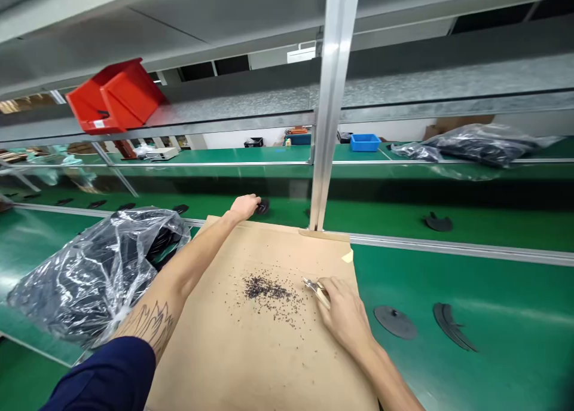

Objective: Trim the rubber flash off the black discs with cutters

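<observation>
Left to right, we have a plastic bag (89,279) of black parts, our left hand (244,207) curled over a black piece (263,207) past the cardboard sheet's (251,345) far edge, black crumbs (265,289) mid-sheet, and our right hand (343,312) pinching small nippers (316,291) just beside them.

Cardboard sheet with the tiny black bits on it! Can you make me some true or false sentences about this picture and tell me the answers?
1. The right hand holds small pliers. True.
2. The black bits lie on a blue tray. False: they lie on the brown cardboard sheet.
3. The left hand reaches past the far edge of the cardboard. True.
4. The red bin sits on the cardboard. False: it is up on the metal shelf.
5. The left forearm has a tattoo. True.
</observation>
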A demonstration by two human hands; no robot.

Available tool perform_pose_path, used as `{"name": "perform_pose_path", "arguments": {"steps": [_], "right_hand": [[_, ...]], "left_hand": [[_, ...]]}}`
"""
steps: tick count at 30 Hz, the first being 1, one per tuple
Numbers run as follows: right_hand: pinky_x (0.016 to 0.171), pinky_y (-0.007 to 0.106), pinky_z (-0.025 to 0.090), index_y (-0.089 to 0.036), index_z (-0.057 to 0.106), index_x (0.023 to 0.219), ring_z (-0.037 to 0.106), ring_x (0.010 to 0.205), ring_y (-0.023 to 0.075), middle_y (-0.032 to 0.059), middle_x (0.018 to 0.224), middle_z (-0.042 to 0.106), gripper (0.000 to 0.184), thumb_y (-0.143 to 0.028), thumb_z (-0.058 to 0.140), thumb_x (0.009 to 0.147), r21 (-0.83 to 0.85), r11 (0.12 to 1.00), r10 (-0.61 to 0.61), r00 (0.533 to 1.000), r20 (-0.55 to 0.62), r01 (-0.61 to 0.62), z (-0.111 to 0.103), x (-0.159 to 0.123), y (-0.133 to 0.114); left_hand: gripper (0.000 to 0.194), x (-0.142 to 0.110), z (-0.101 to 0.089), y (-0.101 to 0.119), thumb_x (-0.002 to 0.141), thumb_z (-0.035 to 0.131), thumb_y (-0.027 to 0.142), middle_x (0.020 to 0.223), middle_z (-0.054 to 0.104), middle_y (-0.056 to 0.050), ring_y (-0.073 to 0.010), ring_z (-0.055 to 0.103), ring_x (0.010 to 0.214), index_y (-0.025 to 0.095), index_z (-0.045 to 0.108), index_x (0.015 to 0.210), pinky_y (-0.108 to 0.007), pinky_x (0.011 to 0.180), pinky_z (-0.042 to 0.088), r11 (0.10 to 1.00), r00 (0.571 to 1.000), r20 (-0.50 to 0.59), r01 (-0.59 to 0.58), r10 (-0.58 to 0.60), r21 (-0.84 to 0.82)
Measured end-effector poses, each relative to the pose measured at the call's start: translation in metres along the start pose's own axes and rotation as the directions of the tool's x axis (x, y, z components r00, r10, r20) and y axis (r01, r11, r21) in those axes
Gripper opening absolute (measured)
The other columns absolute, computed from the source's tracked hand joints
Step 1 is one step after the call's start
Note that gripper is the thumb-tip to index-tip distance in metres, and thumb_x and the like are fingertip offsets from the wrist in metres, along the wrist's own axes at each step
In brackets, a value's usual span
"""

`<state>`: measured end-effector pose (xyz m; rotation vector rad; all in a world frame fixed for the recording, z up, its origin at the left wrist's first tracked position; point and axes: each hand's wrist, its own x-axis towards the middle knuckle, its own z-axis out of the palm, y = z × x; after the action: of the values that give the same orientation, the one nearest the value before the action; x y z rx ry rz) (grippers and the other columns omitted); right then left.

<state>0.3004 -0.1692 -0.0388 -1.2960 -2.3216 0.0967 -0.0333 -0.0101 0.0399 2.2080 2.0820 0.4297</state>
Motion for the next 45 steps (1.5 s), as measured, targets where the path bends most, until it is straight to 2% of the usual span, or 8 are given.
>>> {"name": "perform_pose_path", "arguments": {"steps": [5, 11, 20, 27, 33, 39, 43, 45], "right_hand": [[0.080, 0.034, 0.041, -0.022, 0.063, 0.100, 0.059, 0.090, 0.0238, 0.0072, 0.097, 0.067, 0.014, -0.018, 0.055, 0.089, -0.061, 0.998, 0.031, 1.000, -0.004, -0.031, 0.000, -0.003, 0.001], [0.085, 0.043, 0.042, -0.018, 0.065, 0.103, 0.056, 0.095, 0.0299, 0.0126, 0.099, 0.064, 0.025, -0.034, 0.046, 0.099, -0.199, 0.980, -0.020, 0.996, -0.090, 0.001, 0.000, 0.002, 0.011], [0.099, 0.053, 0.041, -0.016, 0.065, 0.112, 0.052, 0.116, 0.0351, 0.0171, 0.108, 0.063, 0.037, -0.037, 0.037, 0.102, -0.246, 0.966, -0.117, 0.984, -0.132, 0.082, 0.012, 0.009, 0.018], [0.100, 0.052, 0.042, -0.020, 0.063, 0.114, 0.053, 0.119, 0.0338, 0.0143, 0.112, 0.064, 0.033, -0.039, 0.038, 0.103, -0.246, 0.968, -0.061, 0.996, -0.071, 0.042, 0.007, 0.000, 0.016], [0.098, 0.052, 0.044, -0.020, 0.064, 0.112, 0.055, 0.117, 0.0337, 0.0145, 0.111, 0.064, 0.029, -0.037, 0.042, 0.102, -0.148, 0.987, -0.078, 0.990, -0.120, 0.060, 0.003, 0.003, 0.012], [0.092, 0.044, 0.052, -0.022, 0.061, 0.126, 0.061, 0.112, 0.0294, 0.0138, 0.118, 0.062, 0.033, -0.038, 0.048, 0.099, 0.177, 0.983, -0.005, 0.966, -0.260, 0.052, -0.003, 0.003, -0.004], [0.086, 0.039, 0.059, -0.023, 0.050, 0.140, 0.068, 0.098, 0.0239, 0.0140, 0.125, 0.063, 0.050, -0.047, 0.055, 0.096, 0.588, 0.807, 0.132, 0.988, -0.074, -0.064, -0.003, 0.004, -0.018], [0.080, 0.036, 0.061, -0.023, 0.046, 0.144, 0.071, 0.093, 0.0230, 0.0146, 0.125, 0.065, 0.061, -0.054, 0.057, 0.093, 0.751, 0.645, 0.145, 0.987, 0.063, -0.143, 0.001, 0.006, -0.022]], "left_hand": [[0.034, 0.016, 0.009, 0.009, 0.098, 0.061, 0.036, 0.127, 0.062, -0.010, -0.0227, 0.064, 0.111, 0.016, 0.060, 0.126, -0.043, 0.094, 0.057, 0.994, 0.990, 0.129, 0.037, -0.050, 0.101], [0.033, 0.039, 0.038, 0.062, 0.098, 0.061, 0.036, 0.126, 0.062, -0.010, -0.0227, 0.064, 0.110, 0.016, 0.060, 0.124, -0.043, 0.094, 0.057, 1.000, 0.976, 0.220, 0.003, 0.001, -0.017], [0.039, 0.109, 0.105, 0.110, 0.097, 0.062, 0.039, 0.129, 0.061, -0.012, -0.0252, 0.062, 0.117, 0.014, 0.058, 0.128, -0.049, 0.102, 0.052, 0.950, 0.989, 0.143, 0.010, 0.037, -0.312], [0.031, 0.110, 0.128, 0.108, 0.097, 0.063, 0.034, 0.111, 0.066, -0.008, -0.0185, 0.067, 0.096, 0.013, 0.061, 0.121, -0.038, 0.085, 0.059, 0.823, 0.997, 0.071, 0.027, 0.016, -0.567], [0.024, 0.072, 0.094, 0.064, 0.097, 0.062, 0.027, 0.096, 0.066, -0.004, -0.0146, 0.064, 0.084, 0.014, 0.060, 0.116, -0.032, 0.080, 0.057, 0.726, 0.995, -0.068, 0.009, -0.077, -0.688], [0.029, -0.021, 0.048, 0.049, 0.086, 0.058, 0.009, 0.073, 0.061, 0.004, -0.0102, 0.061, 0.074, 0.016, 0.056, 0.115, -0.022, 0.078, 0.048, 0.643, 0.994, -0.100, -0.107, 0.048, -0.759], [0.029, -0.106, 0.030, 0.069, 0.086, 0.066, 0.018, 0.081, 0.067, 0.000, -0.0122, 0.065, 0.078, 0.017, 0.059, 0.114, -0.022, 0.077, 0.050, 0.610, 0.978, -0.036, -0.156, 0.205, -0.776], [0.030, -0.140, 0.024, 0.081, 0.091, 0.062, 0.021, 0.092, 0.069, -0.004, -0.0139, 0.067, 0.086, 0.017, 0.057, 0.121, -0.024, 0.081, 0.052, 0.536, 0.897, -0.007, -0.271, 0.442, -0.800]]}}
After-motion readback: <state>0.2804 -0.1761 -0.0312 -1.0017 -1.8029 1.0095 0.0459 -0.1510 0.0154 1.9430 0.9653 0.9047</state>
